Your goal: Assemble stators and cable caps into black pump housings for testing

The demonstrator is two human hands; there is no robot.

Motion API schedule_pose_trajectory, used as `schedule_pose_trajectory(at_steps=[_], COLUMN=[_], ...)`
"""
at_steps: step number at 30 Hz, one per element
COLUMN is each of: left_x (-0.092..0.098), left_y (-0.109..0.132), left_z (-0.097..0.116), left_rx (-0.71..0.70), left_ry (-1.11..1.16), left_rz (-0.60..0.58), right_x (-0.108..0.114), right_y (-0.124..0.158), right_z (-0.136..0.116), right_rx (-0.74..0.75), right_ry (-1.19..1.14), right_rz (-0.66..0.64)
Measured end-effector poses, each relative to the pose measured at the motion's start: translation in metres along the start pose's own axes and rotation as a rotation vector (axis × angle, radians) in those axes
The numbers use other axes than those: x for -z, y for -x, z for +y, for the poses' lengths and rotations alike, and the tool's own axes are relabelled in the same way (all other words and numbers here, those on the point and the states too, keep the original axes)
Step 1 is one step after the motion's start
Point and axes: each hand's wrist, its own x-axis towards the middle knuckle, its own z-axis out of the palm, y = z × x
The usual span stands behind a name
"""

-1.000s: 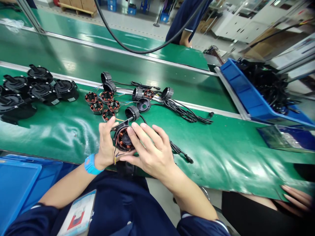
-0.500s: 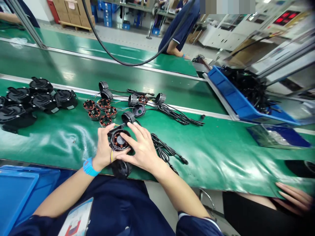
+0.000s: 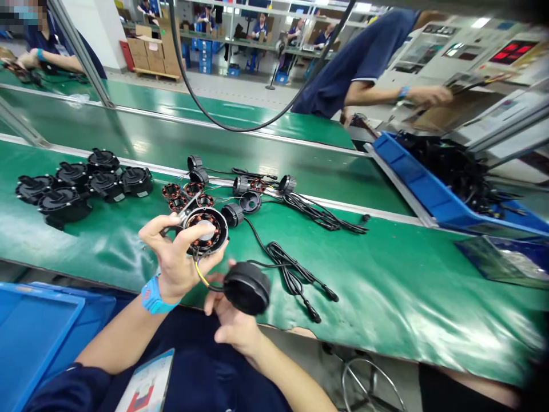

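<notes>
My left hand [image 3: 174,260] is wrapped round a black motor housing [image 3: 224,228], with its thumb across the copper-wound stator [image 3: 209,216] inside. Yellow and dark wires [image 3: 201,273] run from the housing to a black round cap [image 3: 247,289]. Underneath that cap is my right hand [image 3: 238,329], its fingers curled behind and the thumb off to the side; the cap is slightly blurred. Just beyond the housing stand several loose stators [image 3: 171,190] and black caps [image 3: 232,215]. Coiled black cables [image 3: 291,269] lie to the right of my hands.
Several assembled black motors [image 3: 64,203] stand at the left. A blue bin [image 3: 412,180] full of black cables is at the far right, with a clear-fronted packet [image 3: 493,257] before it. Blue crates [image 3: 38,332] sit at lower left. Across the bench, a co-worker's arm [image 3: 377,94] reaches right.
My right hand has left the stator and moved down onto the cap, now raised and turned. The left hand has tilted the housing. The co-worker's arm across the bench has lifted to the right.
</notes>
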Motion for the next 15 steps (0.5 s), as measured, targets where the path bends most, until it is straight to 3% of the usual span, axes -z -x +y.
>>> schedule_pose_trajectory(at_steps=[3,9,11,15], left_x=[-0.004,-0.017,-0.018,-0.019], left_y=[0.021,0.059,0.065,0.069], left_z=[0.001,0.011,0.011,0.000], left_rx=[0.104,0.255,0.274,0.231], left_ry=[0.069,0.225,0.282,0.416], left_rz=[-0.140,-0.380,-0.458,-0.572], right_x=[-0.003,-0.010,0.000,0.033], right_y=[-0.015,-0.069,-0.082,-0.093], right_z=[-0.028,-0.089,-0.099,-0.104], right_rx=[0.295,0.413,0.359,0.248], right_ry=[0.264,0.703,0.846,0.949], right_rz=[0.127,0.522,0.528,0.312])
